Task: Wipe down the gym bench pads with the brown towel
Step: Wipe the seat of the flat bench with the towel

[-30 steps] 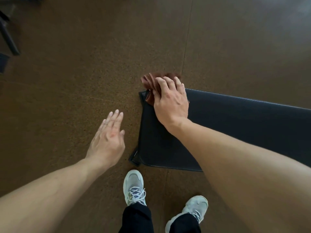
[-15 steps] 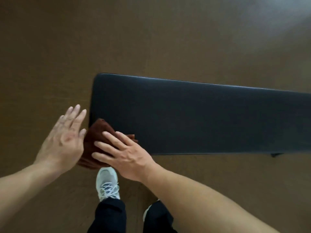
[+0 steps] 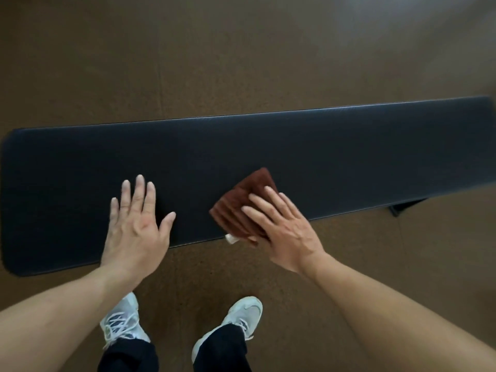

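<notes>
Brown speckled flooring (image 3: 188, 63) fills the frame, with a long black bench pad (image 3: 295, 146) running across the middle from the left edge to the upper right. A person stands at its near long side, white sneakers (image 3: 241, 315) and dark trouser legs at the bottom of the frame.

At centre right, the right hand (image 3: 287, 232) lies flat on the folded brown towel (image 3: 247, 202), fingers spread and pressing down rather than closed around it. That looks like the sensible hold for wiping: a flat palm spreads the pressure over the cloth. The towel sits on the pad's near edge, its lower part hanging slightly past the rim. At centre left, the left hand (image 3: 137, 226) rests open and empty on the pad, fingers apart, well clear of the towel (probably bracing the person's lean, or steadying the bench).

Much of the scene is unclear. Whether the pad is one piece or split into seat and back cannot be told, since no seam shows. Its right end runs out of the frame. Only a dark bit of bench frame (image 3: 405, 208) peeks out below the pad at right. A small pale object (image 3: 232, 238) pokes out under the towel's lower corner, perhaps a label, too small to identify. No dirt or moisture is visible, so the share already wiped cannot be judged.
</notes>
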Tool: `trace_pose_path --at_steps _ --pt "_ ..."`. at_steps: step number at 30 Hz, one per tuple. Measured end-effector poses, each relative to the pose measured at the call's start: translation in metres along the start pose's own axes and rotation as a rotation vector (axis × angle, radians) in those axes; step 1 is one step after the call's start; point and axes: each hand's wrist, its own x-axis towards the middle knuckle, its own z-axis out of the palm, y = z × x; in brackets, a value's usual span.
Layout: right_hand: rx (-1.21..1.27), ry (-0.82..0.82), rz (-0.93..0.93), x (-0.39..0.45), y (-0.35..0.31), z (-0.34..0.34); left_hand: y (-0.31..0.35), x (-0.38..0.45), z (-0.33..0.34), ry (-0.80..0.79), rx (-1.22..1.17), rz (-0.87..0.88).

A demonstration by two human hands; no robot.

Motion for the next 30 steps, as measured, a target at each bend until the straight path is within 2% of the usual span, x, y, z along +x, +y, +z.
trace_pose_path --at_steps 3,8,10,13,16,21,24,26,30 --pt "0.081 0.023 0.314 -0.041 0.058 -0.006 0.014 0.000 0.010 -0.027 0.105 -0.054" --pt "0.380 0.209 1.068 -0.060 0.120 -0.037 0.013 0.004 0.005 -0.059 0.200 -0.043" --pt "0.472 0.255 1.225 -0.041 0.123 -0.044 0.013 0.003 0.005 -0.081 0.208 -0.040" --pt "0.527 0.322 1.303 -0.003 0.106 -0.046 0.013 0.002 0.005 -0.071 0.200 -0.038" --pt "0.445 0.337 1.168 0.024 0.066 -0.036 0.008 0.003 0.008 -0.057 0.184 -0.019" --pt "0.325 0.300 0.689 0.071 -0.040 -0.021 -0.005 0.001 0.012 -0.027 0.128 0.062" --pt "0.272 0.226 0.329 0.084 -0.117 -0.006 -0.032 -0.001 0.007 -0.013 0.043 0.230" --pt "0.247 0.168 0.137 0.082 -0.155 0.005 -0.067 -0.011 0.002 -0.003 0.087 0.353" --pt "0.168 0.128 0.037 0.089 -0.141 0.000 -0.156 -0.040 -0.012 -0.009 0.173 0.310"
